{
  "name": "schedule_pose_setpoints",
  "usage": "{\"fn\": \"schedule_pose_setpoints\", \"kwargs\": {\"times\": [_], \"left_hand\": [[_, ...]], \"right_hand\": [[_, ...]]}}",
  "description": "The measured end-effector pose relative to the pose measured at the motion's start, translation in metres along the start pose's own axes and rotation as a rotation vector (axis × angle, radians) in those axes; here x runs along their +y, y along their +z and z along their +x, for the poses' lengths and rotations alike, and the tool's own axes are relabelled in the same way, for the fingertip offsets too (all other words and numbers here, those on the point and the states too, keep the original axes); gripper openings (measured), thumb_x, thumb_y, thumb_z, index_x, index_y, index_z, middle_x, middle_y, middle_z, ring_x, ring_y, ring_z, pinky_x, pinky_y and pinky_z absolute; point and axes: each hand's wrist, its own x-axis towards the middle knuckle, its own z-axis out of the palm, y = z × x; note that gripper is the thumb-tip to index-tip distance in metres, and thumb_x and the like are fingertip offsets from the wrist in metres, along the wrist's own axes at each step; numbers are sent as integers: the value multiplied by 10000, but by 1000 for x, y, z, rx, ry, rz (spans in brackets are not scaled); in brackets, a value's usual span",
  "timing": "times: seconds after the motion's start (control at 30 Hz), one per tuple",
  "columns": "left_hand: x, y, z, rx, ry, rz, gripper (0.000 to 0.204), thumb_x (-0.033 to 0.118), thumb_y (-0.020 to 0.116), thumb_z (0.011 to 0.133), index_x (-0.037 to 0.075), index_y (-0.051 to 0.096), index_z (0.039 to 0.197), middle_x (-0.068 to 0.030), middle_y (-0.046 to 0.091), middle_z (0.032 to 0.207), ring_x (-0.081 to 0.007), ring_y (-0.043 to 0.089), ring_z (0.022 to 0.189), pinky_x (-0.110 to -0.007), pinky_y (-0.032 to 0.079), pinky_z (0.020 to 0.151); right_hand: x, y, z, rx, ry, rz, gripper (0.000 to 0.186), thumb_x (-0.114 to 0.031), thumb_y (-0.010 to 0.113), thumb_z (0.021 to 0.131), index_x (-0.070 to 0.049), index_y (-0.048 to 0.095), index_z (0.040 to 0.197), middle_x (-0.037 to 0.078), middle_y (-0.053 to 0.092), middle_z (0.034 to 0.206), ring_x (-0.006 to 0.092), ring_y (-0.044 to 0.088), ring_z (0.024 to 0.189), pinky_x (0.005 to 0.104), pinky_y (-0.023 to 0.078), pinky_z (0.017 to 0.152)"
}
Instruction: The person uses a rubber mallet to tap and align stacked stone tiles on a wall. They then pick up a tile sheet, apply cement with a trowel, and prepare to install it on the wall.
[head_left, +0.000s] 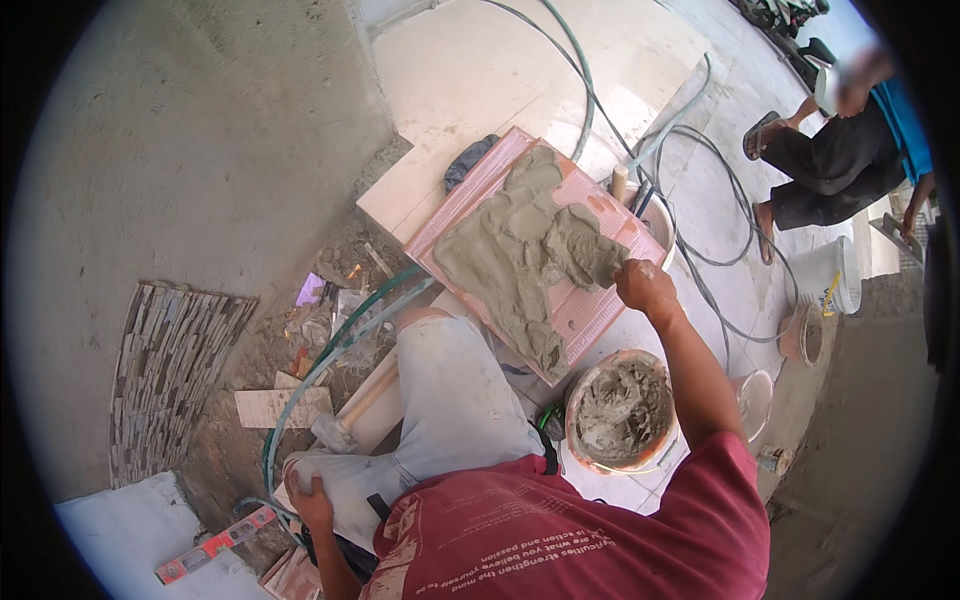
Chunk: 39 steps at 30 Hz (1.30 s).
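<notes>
The right hand (643,284) closes on a trowel, spreading grey mortar (520,250) over the pink tile (600,310) beside it, while the left hand (312,500) grips the knee for balance.

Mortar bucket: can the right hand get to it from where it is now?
Probably yes. The right hand is on the mortar-covered tile, and the mortar bucket sits open just below it, beside the forearm, with nothing between them.

There is one pink tile (590,310) with grey mortar on it and one orange bucket (620,408) of mortar. I count one white bucket (828,275), one hammer (350,418) and one spirit level (215,545). Two persons are in view.
</notes>
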Motion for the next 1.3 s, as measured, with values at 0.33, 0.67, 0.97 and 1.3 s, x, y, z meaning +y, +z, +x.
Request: {"fn": "schedule_pose_setpoints", "kwargs": {"times": [0.33,0.67,0.97,1.3], "left_hand": [[-4,9,4,64,-51,38,539,179,704,819,-132,551,1231,-267,527,1329,-411,491,1255,-447,372,1087],[-7,9,4,78,-74,17,521,177,711,806,-107,569,1219,-256,544,1299,-423,499,1233,-454,378,1078],[6,9,9,72,-114,47,556,183,726,790,-94,558,1241,-254,534,1312,-417,484,1246,-460,380,1078],[7,9,11,51,-133,92,584,221,738,785,-84,567,1253,-251,539,1315,-417,484,1252,-471,380,1077]], "right_hand": [[-26,21,-17,-178,360,1512,416,-371,430,1037,35,521,1008,100,531,686,208,541,473,391,516,406],[-45,12,53,-220,102,618,443,-385,504,995,37,598,900,177,637,724,293,622,517,426,510,469],[-41,19,42,96,-165,-4,344,-316,508,967,-21,685,985,239,700,942,406,688,894,490,546,781],[-63,-27,73,-222,-141,374,390,-210,451,963,123,644,896,266,648,677,357,668,561,466,547,557]]}}
